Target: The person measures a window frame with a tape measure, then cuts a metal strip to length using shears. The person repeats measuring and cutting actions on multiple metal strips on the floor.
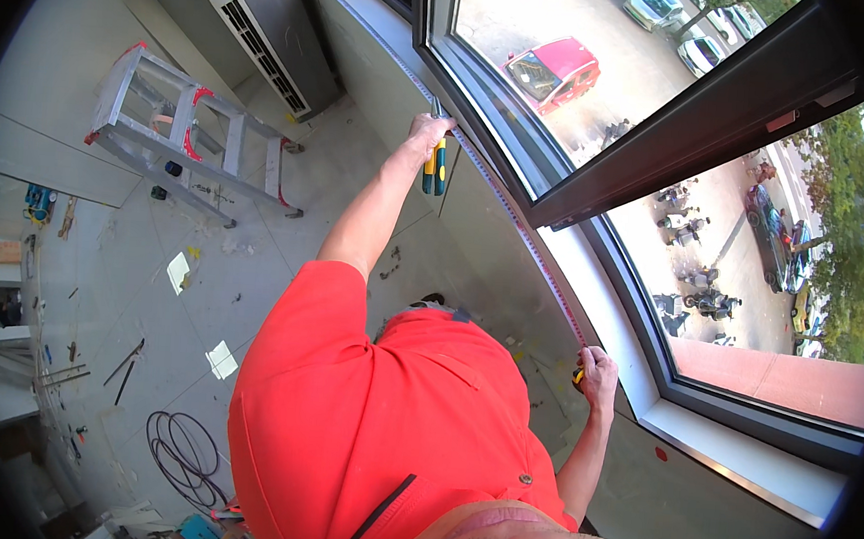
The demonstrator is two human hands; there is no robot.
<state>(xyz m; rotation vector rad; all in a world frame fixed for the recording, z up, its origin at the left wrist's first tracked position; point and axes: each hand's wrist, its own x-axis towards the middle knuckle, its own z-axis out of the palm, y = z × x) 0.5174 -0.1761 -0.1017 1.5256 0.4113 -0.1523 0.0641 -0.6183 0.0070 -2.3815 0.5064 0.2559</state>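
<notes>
My left hand (428, 134) is closed around a pair of pliers (435, 170) with yellow and dark green handles, at the edge of the window sill. Its fingers also lie against the tape blade (520, 231), which is pulled out along the sill's inner edge. The blade runs on past this hand toward the far left. My right hand (598, 376) grips the tape measure (578, 378) at the near end of the blade; only a bit of its yellow and black case shows, the rest being hidden by the fingers.
A dark-framed window sash (702, 128) stands open inward over the white sill (750, 454). To the left is an aluminium stepladder (186, 132) with red fittings. A coiled cable (183, 457) and scattered tools lie on the grey floor (279, 309). Cars are parked outside.
</notes>
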